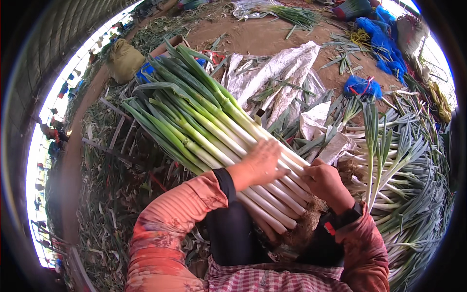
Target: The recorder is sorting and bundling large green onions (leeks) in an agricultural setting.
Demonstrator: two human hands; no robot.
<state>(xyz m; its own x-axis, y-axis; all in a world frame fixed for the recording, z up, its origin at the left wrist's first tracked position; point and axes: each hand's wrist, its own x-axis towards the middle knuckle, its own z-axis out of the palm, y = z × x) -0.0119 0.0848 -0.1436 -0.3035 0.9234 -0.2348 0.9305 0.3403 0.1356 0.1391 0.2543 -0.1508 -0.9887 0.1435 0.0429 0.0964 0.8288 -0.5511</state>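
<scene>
A thick row of long green onions [214, 124] lies slantwise before me, green leaves at the far left and white stalks toward my lap. My left hand [261, 165] rests across the white stalks, palm down and fingers extended. At the right edge of the row, my right hand [327, 181] is closed around the lower end of the outermost stalk. Brown stringy roots [307, 225] hang from the near ends, just below that hand. What supports the row is mostly hidden beneath it; a blue patch [146, 72] shows under the leaves.
A big heap of loose green onions [404, 204] lies to my right. Ahead are crumpled white sheeting [272, 73] and bundles of blue netting [379, 44]. Leaf scraps [104, 194] cover the left ground, near metal bars [116, 131] and a tan sack [125, 61].
</scene>
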